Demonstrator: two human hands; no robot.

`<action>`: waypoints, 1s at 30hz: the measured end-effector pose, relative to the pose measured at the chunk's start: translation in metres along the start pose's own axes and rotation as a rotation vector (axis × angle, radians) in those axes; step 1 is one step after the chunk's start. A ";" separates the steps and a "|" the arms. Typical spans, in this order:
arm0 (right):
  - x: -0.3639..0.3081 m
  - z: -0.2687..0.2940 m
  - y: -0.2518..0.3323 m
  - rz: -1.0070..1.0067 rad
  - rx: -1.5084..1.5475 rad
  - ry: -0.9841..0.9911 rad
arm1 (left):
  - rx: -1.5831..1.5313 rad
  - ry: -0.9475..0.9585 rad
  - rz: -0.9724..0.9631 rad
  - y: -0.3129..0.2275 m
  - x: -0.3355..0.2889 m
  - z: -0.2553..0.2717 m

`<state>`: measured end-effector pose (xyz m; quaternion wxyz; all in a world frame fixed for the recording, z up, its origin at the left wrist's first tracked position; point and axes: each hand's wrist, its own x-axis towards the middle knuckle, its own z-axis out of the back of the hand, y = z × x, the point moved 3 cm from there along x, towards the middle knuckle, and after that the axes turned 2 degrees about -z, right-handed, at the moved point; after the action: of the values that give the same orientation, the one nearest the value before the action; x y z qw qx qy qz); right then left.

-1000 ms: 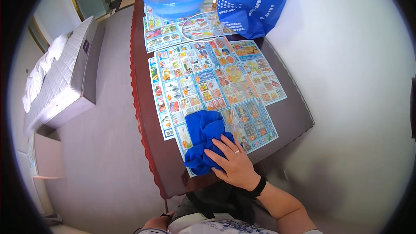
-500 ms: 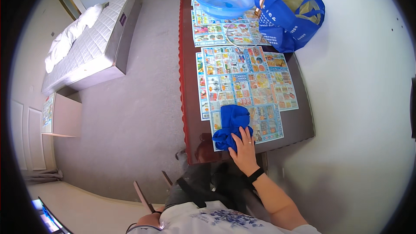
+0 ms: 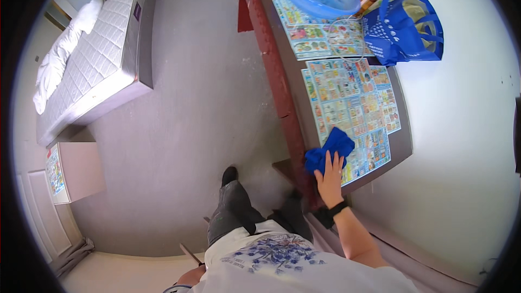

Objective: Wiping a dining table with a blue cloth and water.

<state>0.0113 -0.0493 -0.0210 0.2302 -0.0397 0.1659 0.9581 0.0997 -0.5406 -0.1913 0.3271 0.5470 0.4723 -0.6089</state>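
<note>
We cannot tell how our left hand stands, as it is hidden; only its forearm shows, at the lower edge. Our right hand lies palm down, fingers outstretched and slightly parted, over the crumpled blue cloth. Ahead of it, printed sheets cover much of the dark table. Farther, a blue bag stands ahead-right, a blue basin straight ahead.

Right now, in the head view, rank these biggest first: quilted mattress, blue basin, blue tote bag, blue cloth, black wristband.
Quilted mattress
Blue basin and blue tote bag: too alike to rank
Blue cloth
Black wristband
</note>
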 end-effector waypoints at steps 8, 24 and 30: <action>0.112 -0.010 0.078 0.023 -0.011 0.023 | 0.016 -0.005 0.002 -0.069 0.007 0.073; 0.249 0.002 0.126 0.002 0.064 0.028 | 0.226 -0.012 -0.063 -0.290 0.064 0.068; 0.258 0.014 0.139 -0.072 0.100 0.074 | 0.357 0.025 -0.140 -0.385 0.126 0.063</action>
<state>-0.2818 -0.0509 -0.0051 0.2600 -0.0693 0.2202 0.9376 -0.2985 -0.4539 -0.2336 0.1761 0.5697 0.3977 -0.6974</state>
